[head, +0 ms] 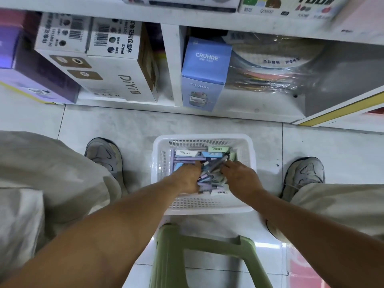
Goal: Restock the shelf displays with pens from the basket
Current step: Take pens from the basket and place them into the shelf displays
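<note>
A: Head view, looking straight down. Where are the pens?

B: Loose pens (209, 173) and small pen boxes (188, 153) lie in the white basket (160, 163), which stands on the tiled floor (124, 125) between the person's shoes.

A: And the hands?

B: Both are down inside the basket. The left hand (187, 176) lies on the pile with its fingers curled into the pens; it seems to be gathering a bunch. The right hand (239, 173) reaches in beside it, fingertips on the pens, but I cannot tell whether it grips any.

A: Why the basket there?

B: Probably so both hands reach it from the green stool (199, 252) at the near edge.

A: The room?

B: A white shelf (172, 65) ahead, low compartments holding cartons (116, 80), a blue box (204, 73) and wrapped goods.
</note>
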